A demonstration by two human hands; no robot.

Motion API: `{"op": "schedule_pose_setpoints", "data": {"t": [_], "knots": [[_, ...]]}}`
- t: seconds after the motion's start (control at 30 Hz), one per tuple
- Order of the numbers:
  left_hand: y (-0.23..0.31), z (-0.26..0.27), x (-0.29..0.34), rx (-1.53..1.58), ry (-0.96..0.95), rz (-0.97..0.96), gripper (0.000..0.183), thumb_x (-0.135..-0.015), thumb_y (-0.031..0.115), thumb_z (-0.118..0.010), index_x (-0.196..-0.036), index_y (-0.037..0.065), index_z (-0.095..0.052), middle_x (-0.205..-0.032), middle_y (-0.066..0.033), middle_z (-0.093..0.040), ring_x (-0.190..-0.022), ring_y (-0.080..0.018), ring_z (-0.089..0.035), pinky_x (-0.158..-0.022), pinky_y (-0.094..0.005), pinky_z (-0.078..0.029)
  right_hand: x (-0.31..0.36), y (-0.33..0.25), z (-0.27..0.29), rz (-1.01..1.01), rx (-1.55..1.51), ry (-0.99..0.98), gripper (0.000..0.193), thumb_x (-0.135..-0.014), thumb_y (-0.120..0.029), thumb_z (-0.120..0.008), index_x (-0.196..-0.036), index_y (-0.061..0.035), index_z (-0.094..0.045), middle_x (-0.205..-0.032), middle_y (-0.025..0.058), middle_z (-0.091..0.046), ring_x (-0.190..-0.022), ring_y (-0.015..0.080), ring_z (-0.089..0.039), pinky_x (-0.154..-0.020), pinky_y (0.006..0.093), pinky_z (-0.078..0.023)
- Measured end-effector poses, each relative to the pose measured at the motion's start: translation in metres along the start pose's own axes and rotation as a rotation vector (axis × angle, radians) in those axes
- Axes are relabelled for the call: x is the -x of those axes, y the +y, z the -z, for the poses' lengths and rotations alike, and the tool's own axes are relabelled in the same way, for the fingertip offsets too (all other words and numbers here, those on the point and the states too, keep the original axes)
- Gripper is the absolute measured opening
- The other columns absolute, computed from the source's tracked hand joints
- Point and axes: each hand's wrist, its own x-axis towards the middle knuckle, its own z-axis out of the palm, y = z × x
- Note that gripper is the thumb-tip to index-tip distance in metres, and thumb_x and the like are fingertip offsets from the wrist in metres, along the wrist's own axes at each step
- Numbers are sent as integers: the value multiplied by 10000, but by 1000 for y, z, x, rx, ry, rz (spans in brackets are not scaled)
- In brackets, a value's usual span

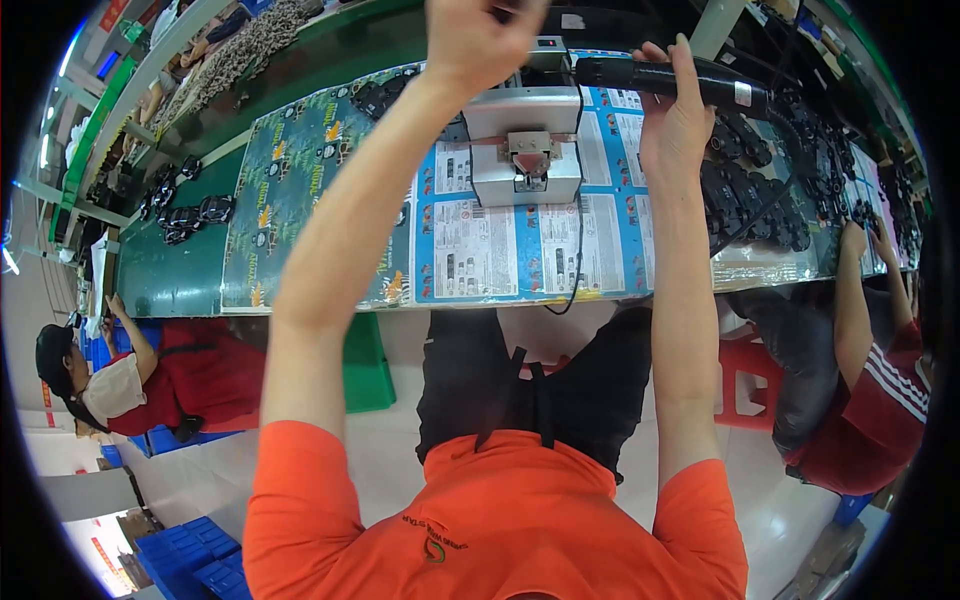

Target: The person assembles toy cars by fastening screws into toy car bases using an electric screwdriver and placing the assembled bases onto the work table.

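My left hand (478,42) is raised at the top edge, beyond the silver metal machine (522,115). Its fingers are curled and partly cut off by the frame; a small dark patch shows among them, too unclear to name. My right hand (676,125) is around a black cylindrical tool (722,88), with one long finger across its front and other fingertips above it. The tool lies roughly level, its narrower end toward the machine, and a cord trails from its right end. On the machine's near side sits a small metal fixture (529,158).
Printed sheets (478,250) cover the bench under the machine, and a thin black cable hangs over the front edge. Black molded parts (752,210) lie in rows to the right, more black parts (195,215) at left. Co-workers sit at both sides; a green stool (368,370) stands below.
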Motion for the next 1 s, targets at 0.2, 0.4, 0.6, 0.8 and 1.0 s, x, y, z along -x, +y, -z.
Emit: {"op": "schedule_pose_setpoints", "data": {"t": [0.2,0.4,0.6,0.8,1.0], "knots": [[20,41,69,1092,487,616,365,-955,136,-539,-1301,70,-444,-985,-118,-620,-776,-290,-663,-660,-421,-557,49,-3,-1,-141,106,-54,455,-884,-224,-740,-1242,-7,-561,-1199,115,-629,-1184,197,-558,-1032,372,-423],[40,49,120,1149,608,688,396,-1000,253,-495,-1326,32,-456,-1025,-122,-629,-873,-264,-649,-808,-465,-545,150,7,-16,119,479,-180,603,-829,-121,-763,-1347,1,-478,-1348,128,-553,-1222,227,-545,-1042,387,-415],[57,47,146,1199,648,725,587,-1013,547,-385,-1326,51,-425,-1000,-109,-600,-856,-254,-633,-758,-398,-546,180,7,-54,290,922,-571,729,-671,-167,-876,-1295,9,-543,-1235,158,-616,-1144,270,-589,-979,369,-455],[59,50,169,1108,650,826,751,-948,716,-328,-1298,64,-457,-986,-87,-601,-863,-223,-623,-751,-376,-542,185,13,-53,370,846,-526,546,-639,-140,-853,-1126,7,-656,-1047,148,-674,-970,305,-639,-879,375,-484],[52,65,183,1079,748,944,836,-875,810,-310,-1243,90,-523,-1060,-66,-630,-972,-194,-623,-870,-371,-530,191,37,-66,238,686,-342,449,-658,-118,-847,-1050,24,-682,-1004,154,-687,-872,293,-640,-748,359,-517]]}}
